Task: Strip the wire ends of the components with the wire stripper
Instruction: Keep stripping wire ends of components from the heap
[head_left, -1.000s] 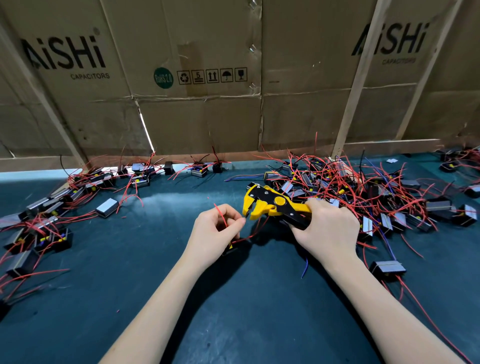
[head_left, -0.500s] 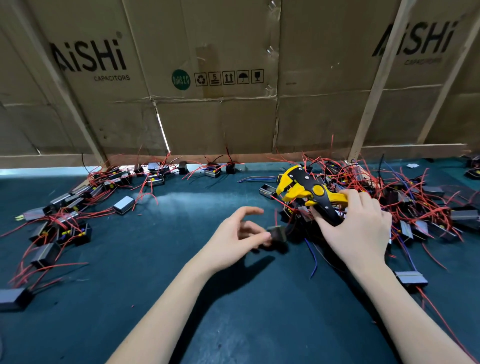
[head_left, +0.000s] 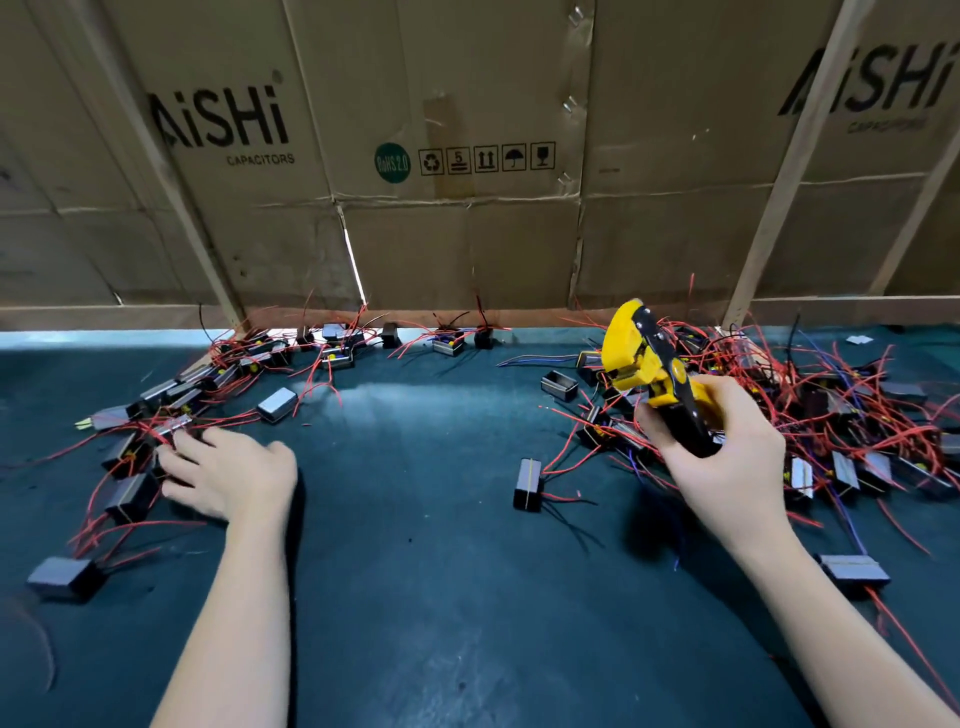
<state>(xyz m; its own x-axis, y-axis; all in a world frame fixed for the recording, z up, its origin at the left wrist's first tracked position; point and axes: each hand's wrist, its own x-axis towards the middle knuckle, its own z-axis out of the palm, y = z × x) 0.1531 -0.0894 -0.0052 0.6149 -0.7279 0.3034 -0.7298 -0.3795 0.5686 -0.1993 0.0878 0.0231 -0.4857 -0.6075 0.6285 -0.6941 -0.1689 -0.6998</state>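
While cardboard panels (head_left: 467, 249) printed AiSHi CAPACITORS close off the whole far edge, the dark green table (head_left: 441, 597) runs wide below them, with pale wooden battens (head_left: 779, 171) leaning across the card. Bare table surface fills the middle and the near edge between the two forearms, open room from the far edge down to the camera. Right pile of components (head_left: 831, 415) covers the far right part of the table, black blocks tangled in red wires with a few blue ones, reaching the right edge. Left pile of components (head_left: 171, 410) runs from the far edge diagonally toward the left edge, thinner, with loose grey-topped blocks at its near end. Right hand (head_left: 727, 467) raised over the inner edge of the right pile, fingers and thumb wrapped round the black-and-yellow handles of the wire stripper (head_left: 649, 374). Stripper long axis runs from the hand up and away to the far left, yellow head pointing at the cardboard, lifted off the table. Whether its head is clamped on anything, cannot tell. Left hand (head_left: 234, 478) palm down at the near end of the left pile, fingers spread and fairly straight, fingertips blurred among red wires and touching blocks there, gripping nothing visible. One lone component (head_left: 527, 483) stands on the bare table between the hands, nearer the right, red and black leads trailing right.
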